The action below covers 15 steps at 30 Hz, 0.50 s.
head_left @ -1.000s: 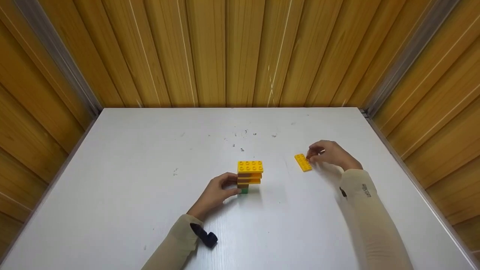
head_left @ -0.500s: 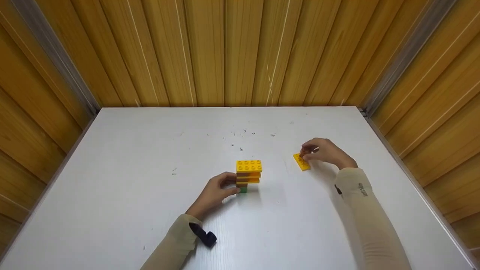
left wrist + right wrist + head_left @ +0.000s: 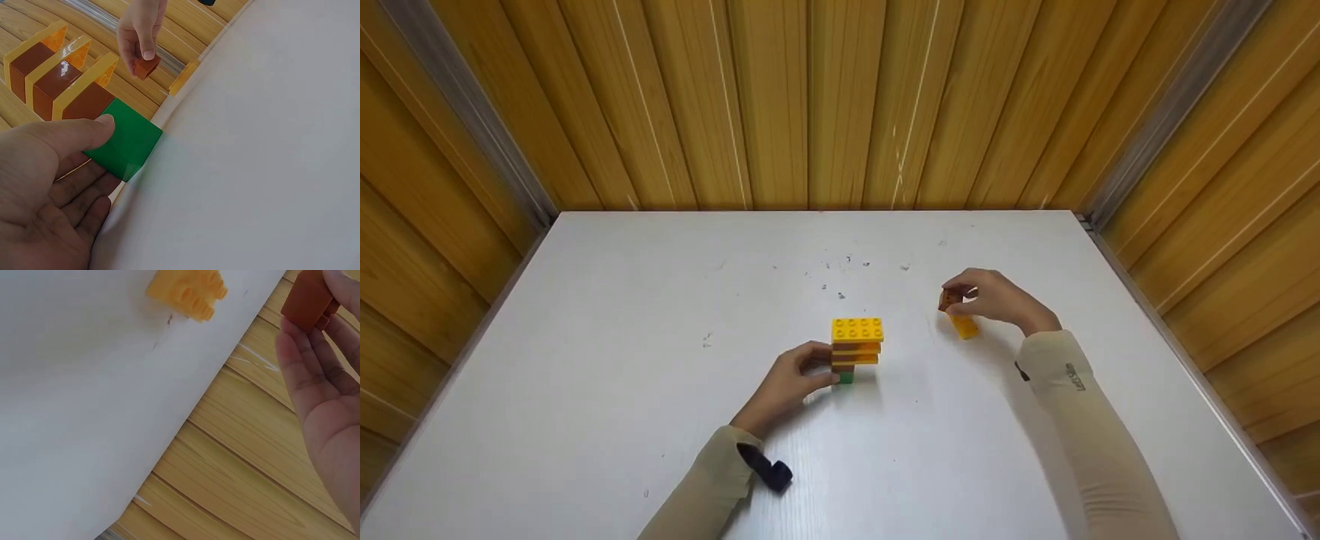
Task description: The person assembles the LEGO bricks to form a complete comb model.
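Note:
Near the middle of the table (image 3: 622, 315) an upright stack of toy bricks (image 3: 857, 330) has a green brick (image 3: 126, 140) at its base. Above that, brown bricks alternate with yellow studded plates that jut out to one side. My left hand (image 3: 787, 386) holds the stack low down, its thumb on the green brick. A separate brown brick (image 3: 306, 301) is pinched between the thumb and fingers of my right hand (image 3: 997, 298), above the table. Below and behind that hand lies a loose yellow studded plate (image 3: 964, 327), partly covered by it in the head view.
Wood-patterned panels (image 3: 840, 105) rise behind the table and along both sides. Small dark marks (image 3: 841, 295) dot the tabletop beyond the stack. A black strap (image 3: 765, 466) hangs at my left cuff.
My right hand has moved left and slightly away across the loose yellow plate, carrying the brown brick. My left hand and the stack have stayed in place.

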Tool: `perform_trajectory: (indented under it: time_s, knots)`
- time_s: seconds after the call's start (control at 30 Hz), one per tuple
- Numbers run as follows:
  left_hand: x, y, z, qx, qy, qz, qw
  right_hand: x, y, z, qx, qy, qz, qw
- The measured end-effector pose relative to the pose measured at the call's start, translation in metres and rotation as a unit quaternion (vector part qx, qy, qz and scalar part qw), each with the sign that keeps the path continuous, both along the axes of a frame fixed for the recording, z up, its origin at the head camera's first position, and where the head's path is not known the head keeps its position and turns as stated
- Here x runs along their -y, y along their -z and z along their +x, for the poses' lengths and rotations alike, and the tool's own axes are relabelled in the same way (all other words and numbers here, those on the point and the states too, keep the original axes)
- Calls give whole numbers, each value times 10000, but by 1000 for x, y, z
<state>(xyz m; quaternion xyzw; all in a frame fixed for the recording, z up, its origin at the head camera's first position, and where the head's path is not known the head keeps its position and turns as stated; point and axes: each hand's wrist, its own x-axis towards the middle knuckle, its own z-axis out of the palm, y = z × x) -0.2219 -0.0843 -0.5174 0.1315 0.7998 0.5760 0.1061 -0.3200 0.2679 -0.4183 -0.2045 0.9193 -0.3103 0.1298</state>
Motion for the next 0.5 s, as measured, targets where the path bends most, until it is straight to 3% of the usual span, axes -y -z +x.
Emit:
perform_trajectory:
  time_s: [0.5]
  knots:
    - [-1,-1,1,-7,-35,30,10000,32,-17,9,-310,-576,118,9978]
